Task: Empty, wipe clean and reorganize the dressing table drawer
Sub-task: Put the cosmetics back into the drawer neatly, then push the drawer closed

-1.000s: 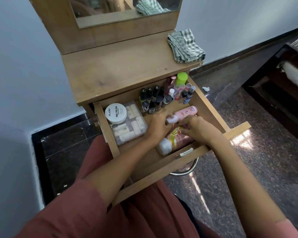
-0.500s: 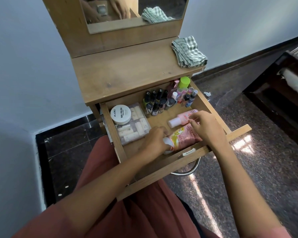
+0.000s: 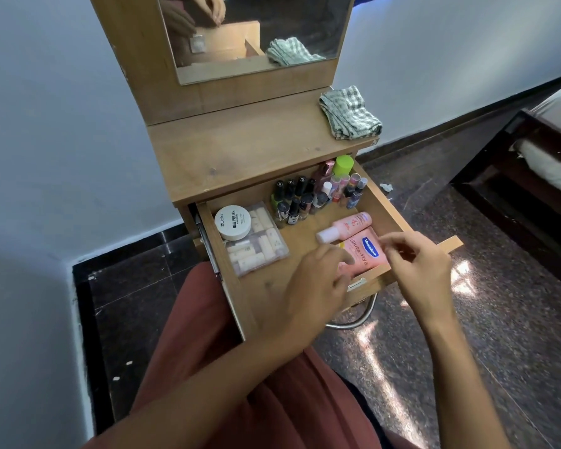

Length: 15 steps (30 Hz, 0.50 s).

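Note:
The wooden drawer [image 3: 227,280] stands pulled out of the dressing table. At its left lies a clear box of small tubes [image 3: 259,246] with a white nail polish remover jar [image 3: 233,222] on top. Several nail polish bottles [image 3: 297,202] stand along the back, next to a green-capped bottle [image 3: 342,165]. A pink bottle with a white cap [image 3: 345,226] lies beside a pink Vaseline lotion bottle [image 3: 365,257] at the front right. My left hand [image 3: 314,283] hovers over the drawer's front, fingers loose and empty. My right hand [image 3: 418,264] hovers just right of the lotion bottle, fingers apart.
A checked cloth [image 3: 348,113] lies folded on the right end of the table top [image 3: 246,153]. The mirror [image 3: 253,30] rises behind. A metal stool ring [image 3: 357,319] shows under the drawer. A dark bed frame [image 3: 525,176] stands at the right.
Both hands have let go of the lotion bottle and lifted back toward me. The bottle now lies label up against the drawer's front, beside the white-capped pink bottle.

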Each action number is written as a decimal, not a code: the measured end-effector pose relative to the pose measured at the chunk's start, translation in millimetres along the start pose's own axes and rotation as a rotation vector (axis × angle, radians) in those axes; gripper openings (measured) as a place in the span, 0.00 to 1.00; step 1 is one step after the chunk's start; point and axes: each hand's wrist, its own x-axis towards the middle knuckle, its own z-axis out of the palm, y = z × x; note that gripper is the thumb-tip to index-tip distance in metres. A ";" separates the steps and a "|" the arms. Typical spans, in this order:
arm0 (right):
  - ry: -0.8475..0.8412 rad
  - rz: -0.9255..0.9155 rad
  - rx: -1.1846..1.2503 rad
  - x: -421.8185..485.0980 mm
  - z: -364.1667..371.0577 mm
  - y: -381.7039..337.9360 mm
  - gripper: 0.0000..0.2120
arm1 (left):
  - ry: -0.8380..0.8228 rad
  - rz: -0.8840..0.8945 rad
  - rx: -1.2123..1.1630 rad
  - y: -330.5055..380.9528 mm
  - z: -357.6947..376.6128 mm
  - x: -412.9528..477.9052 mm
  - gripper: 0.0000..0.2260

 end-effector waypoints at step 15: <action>-0.277 -0.252 -0.250 -83.7 21.9 74.7 0.14 | -0.137 0.165 0.524 -16.5 68.1 -61.2 0.14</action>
